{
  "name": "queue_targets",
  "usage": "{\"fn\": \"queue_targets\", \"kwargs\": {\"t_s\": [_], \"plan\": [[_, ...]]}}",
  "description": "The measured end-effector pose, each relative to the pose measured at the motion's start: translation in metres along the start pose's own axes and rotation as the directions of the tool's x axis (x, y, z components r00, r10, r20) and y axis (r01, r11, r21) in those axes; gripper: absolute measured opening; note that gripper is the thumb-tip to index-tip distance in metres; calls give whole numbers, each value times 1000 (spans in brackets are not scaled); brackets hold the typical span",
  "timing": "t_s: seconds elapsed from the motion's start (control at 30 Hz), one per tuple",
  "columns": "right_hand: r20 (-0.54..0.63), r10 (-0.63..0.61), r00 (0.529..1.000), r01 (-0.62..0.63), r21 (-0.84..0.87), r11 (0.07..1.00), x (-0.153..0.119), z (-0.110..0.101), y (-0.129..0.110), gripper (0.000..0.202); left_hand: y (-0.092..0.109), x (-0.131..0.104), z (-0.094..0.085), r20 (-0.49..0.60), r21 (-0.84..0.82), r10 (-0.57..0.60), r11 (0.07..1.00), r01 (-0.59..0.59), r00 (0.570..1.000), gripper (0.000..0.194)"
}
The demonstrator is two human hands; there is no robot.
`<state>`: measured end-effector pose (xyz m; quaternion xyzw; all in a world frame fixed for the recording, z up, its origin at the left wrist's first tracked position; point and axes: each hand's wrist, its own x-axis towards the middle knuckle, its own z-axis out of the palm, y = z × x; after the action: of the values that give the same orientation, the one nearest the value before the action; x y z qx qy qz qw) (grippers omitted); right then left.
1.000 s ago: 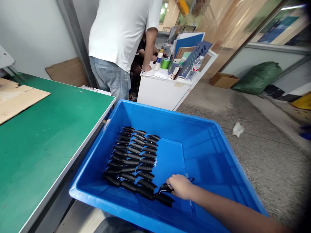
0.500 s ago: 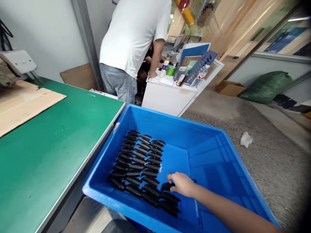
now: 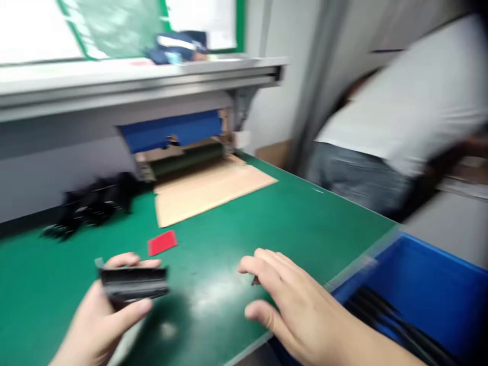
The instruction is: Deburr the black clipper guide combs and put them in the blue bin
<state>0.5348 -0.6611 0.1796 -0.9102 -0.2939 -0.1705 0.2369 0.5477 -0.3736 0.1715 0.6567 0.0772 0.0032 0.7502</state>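
Note:
My left hand (image 3: 102, 315) grips a short black curved piece (image 3: 133, 283) between thumb and fingers, raised above the green tabletop (image 3: 213, 244). Its exact kind is not clear from the blurred view. To the right, my right hand (image 3: 282, 300) hovers over the table's near edge, thumb and fingers apart, with nothing in it. Beyond my left hand lies a small red rectangle (image 3: 162, 243). The blue bin (image 3: 438, 269) stands at the lower right, with long black pieces (image 3: 396, 323) inside, partly hidden by my right forearm.
A machine with a blue cover (image 3: 175, 131) stands at the back of the table, a cardboard sheet (image 3: 213, 190) before it. Blurred black items (image 3: 95, 203) lie at the left. A shelf (image 3: 145, 81) runs above. A person in a white shirt (image 3: 404, 101) leans at the right.
The view has swung left from the bin to the table. My right hand has left the black pieces in the bin. My left hand has come into view holding a black piece.

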Motion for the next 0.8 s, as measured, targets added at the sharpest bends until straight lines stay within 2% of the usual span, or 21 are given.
{"fn": "queue_targets", "kwargs": {"t_s": [0.07,0.13,0.2,0.27,0.37,0.53,0.8], "plan": [[-23,-202,979,200,-58,978,58,34,-24,49,13,4,-24,-5,-73,61,995,-62,998,68],[-22,-323,946,321,-74,944,105,64,-46,51,20,12,-43,50,-156,116,982,-107,992,58],[-17,-391,920,389,-67,919,138,86,-61,48,22,18,-57,86,-219,164,965,-142,983,52],[-26,-445,895,442,-72,894,159,100,-68,47,20,22,-68,90,-287,190,945,-157,978,52],[-32,-496,868,491,-103,865,173,111,-70,46,14,26,-78,105,-381,171,917,-119,980,53],[3,-488,873,485,-115,867,179,124,-69,46,7,31,-87,114,-419,104,907,-47,988,54],[44,-468,882,469,7,883,173,138,-62,44,10,32,-84,120,-435,35,900,20,992,49]]}}
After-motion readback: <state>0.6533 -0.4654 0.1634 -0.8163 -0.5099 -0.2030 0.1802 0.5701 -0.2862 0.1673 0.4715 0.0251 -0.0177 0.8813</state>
